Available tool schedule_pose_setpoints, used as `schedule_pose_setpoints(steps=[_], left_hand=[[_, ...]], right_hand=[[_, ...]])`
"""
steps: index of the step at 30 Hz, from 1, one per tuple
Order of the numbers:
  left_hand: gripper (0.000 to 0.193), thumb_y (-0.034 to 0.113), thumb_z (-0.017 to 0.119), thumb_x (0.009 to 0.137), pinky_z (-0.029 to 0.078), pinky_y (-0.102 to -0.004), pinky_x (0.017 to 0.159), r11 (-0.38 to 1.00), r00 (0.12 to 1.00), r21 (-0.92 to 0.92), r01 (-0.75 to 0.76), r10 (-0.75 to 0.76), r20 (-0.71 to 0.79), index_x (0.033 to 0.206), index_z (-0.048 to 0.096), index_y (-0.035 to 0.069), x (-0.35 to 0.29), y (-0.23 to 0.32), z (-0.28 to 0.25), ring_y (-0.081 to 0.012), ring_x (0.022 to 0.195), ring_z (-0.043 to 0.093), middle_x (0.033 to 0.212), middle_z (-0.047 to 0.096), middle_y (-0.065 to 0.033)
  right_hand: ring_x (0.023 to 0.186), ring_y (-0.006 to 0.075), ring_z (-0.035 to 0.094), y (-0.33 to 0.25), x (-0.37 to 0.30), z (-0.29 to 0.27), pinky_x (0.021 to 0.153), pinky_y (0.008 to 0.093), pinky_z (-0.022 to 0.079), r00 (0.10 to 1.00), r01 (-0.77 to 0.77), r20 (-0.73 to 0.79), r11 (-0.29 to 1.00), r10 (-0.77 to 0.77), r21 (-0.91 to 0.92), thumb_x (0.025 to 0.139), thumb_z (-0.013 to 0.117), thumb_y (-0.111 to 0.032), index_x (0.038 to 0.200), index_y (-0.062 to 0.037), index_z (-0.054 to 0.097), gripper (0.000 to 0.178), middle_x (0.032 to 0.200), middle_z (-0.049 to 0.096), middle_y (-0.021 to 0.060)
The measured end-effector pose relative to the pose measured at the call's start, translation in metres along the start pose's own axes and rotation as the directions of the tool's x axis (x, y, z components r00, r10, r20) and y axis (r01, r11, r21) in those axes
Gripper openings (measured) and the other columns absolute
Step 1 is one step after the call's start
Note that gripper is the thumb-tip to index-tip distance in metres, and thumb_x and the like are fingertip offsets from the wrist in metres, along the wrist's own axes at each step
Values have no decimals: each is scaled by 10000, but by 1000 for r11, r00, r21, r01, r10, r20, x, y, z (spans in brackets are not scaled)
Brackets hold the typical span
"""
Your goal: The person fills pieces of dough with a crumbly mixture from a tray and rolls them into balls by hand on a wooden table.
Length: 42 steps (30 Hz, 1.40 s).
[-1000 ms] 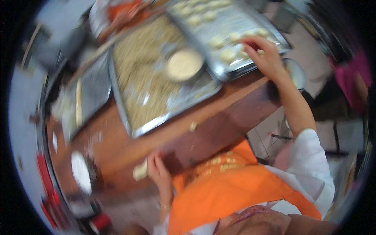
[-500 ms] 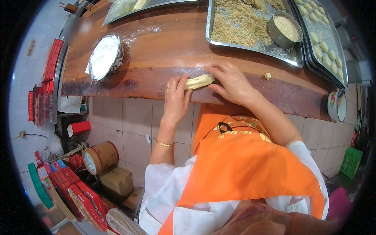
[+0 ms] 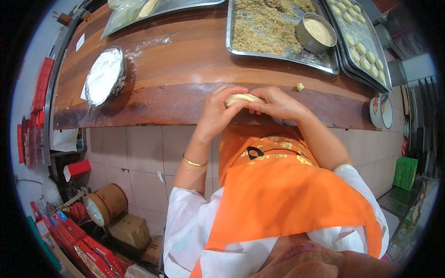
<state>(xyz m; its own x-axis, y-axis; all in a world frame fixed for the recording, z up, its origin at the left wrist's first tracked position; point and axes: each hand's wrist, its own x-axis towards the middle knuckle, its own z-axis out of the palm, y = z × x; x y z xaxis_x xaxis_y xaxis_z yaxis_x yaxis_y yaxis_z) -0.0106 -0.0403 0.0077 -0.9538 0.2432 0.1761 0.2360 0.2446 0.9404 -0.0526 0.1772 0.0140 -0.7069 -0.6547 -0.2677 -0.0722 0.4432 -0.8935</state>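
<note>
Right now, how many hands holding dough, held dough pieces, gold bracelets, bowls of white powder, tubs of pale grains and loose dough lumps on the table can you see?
Hands: 2 (left hand, right hand)
Held dough piece: 1
Gold bracelet: 1
Bowl of white powder: 1
Metal tub of pale grains: 1
Loose dough lump: 1
Total: 7

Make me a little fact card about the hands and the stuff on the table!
Left hand: holds the left end of a pale dough piece
Right hand: holds its right end
Near the right hand: small dough bit
At left: bowl of white powder
Beyond: metal tray with brown crumbly stuff and a round tin
Far right: tray of pale lumps
</note>
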Motion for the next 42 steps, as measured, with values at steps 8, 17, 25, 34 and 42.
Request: schedule_pose_setpoints(steps=[8,17,25,34,42], left_hand=[[517,258,703,930,474,-376,1021,326,942,-945,9,-319,-101,1360,506,50,-11,-37,47,-212,1164,589,1303,607,-83],[336,222,698,941,488,-292,863,966,972,-230,-118,65,-225,1191,636,6,16,-7,73,-127,1047,594,1168,641,-83],[214,176,764,890,496,-281,566,957,941,-261,-125,31,-337,891,626,12,15,14,91,-101,649,618,731,655,-21],[331,274,770,857,532,-384,687,971,927,233,-53,135,-351,999,613,19,27,9,116,-244,761,676,819,690,-103],[277,190,702,937,531,-339,770,994,974,-107,-25,0,-225,1036,608,-50,27,4,124,-199,907,643,1001,658,-94]], right_hand=[[793,140,607,-2,-11,3,709,323,505,991,47,-136,950,-5,309,976,615,-238,1105,11,653,283,885,666,38],[809,364,654,-9,-34,-4,730,398,519,941,224,-223,962,-255,-158,891,652,-183,1127,-12,651,291,924,678,216],[914,390,669,-13,-50,-23,785,417,525,934,247,-206,944,-291,-217,872,656,-221,1214,3,616,411,991,682,244],[1017,363,668,18,-56,-13,879,440,521,911,212,-317,958,-265,-192,890,613,-213,1093,-56,676,264,1060,689,234],[850,371,644,34,-64,-21,754,472,488,896,299,-295,941,-333,-157,812,666,-156,955,32,593,248,900,662,236]])
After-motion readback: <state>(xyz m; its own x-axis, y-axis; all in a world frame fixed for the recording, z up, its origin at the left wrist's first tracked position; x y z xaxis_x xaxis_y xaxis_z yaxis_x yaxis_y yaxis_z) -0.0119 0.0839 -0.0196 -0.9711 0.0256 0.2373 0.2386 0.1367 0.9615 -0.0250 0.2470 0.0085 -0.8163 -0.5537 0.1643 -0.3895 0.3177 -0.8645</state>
